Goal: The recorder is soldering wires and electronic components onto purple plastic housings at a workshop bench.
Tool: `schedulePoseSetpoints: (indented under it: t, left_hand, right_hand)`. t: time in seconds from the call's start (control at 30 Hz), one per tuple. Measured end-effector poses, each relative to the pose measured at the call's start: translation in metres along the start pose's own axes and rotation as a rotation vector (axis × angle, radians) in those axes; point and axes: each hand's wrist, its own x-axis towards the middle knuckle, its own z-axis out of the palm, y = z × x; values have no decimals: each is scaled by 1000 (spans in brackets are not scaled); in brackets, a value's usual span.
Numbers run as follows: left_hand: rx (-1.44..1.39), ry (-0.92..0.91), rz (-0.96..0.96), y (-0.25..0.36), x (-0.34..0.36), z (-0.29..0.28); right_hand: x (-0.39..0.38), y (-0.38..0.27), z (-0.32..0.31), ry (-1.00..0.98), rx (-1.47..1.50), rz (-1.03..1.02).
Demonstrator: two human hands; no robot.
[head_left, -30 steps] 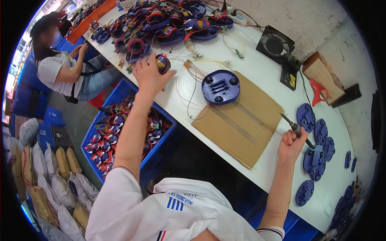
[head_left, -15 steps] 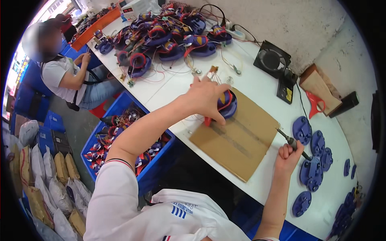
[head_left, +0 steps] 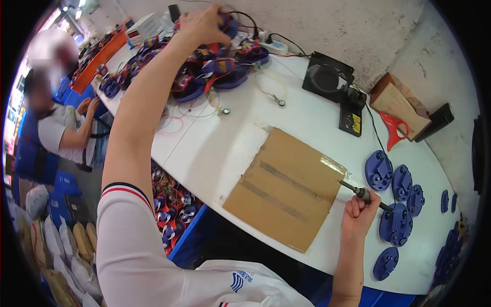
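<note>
In the head view, the table (head_left: 307,120)'s near edge slants from ten o'clock down to five, with the blue bin (head_left: 186,235) beyond it at half past seven. The wall (head_left: 368,41) bounds the far side around one. Bare table reaches from the cardboard (head_left: 286,192), just off centre toward five, up to the black fan (head_left: 326,78) at half past one. Purple bases (head_left: 395,225) crowd right of the right hand (head_left: 360,212) at four o'clock, leaving it little room there. That hand is closed around a soldering iron (head_left: 362,194), its tip toward ten. At eleven, the left hand (head_left: 207,25) curls around a purple unit (head_left: 228,24), partly hidden and blurred, at the pile (head_left: 220,71).

In the earlier frame, the left hand and unit were over the cardboard; now its top lies bare, while the right hand keeps its grip.
</note>
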Motion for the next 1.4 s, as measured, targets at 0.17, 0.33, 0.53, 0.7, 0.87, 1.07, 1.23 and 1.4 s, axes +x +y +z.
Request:
schedulePoseSetpoints:
  t: [0.17, 0.33, 0.53, 0.7, 0.87, 1.07, 1.23, 1.4]
  left_hand:
    - [104, -387, -67, -24, 24, 73]
    - [-28, 358, 198, 38, 4, 75]
    - [-1022, -245, 596, 253, -163, 52]
    - [-980, -197, 575, 401, -180, 46]
    - [-963, -223, 487, 383, -183, 11]
    - [-630, 18, 206, 224, -251, -14]
    - [-681, -489, 88, 161, -295, -61]
    - [-732, -296, 567, 162, -288, -51]
  right_hand:
    - [1, -1, -1, 70, -60, -11]
    - [3, -10, 0, 30, -13, -31]
    - [15, -53, 29, -109, 138, -75]
    - [22, -96, 29, -253, 159, -183]
    - [19, -98, 7, -298, 186, -170]
    - [9, -49, -2, -236, 108, -28]
    - [3, -33, 7, -248, 20, -6]
    - [4, -22, 16, -228, -25, -76]
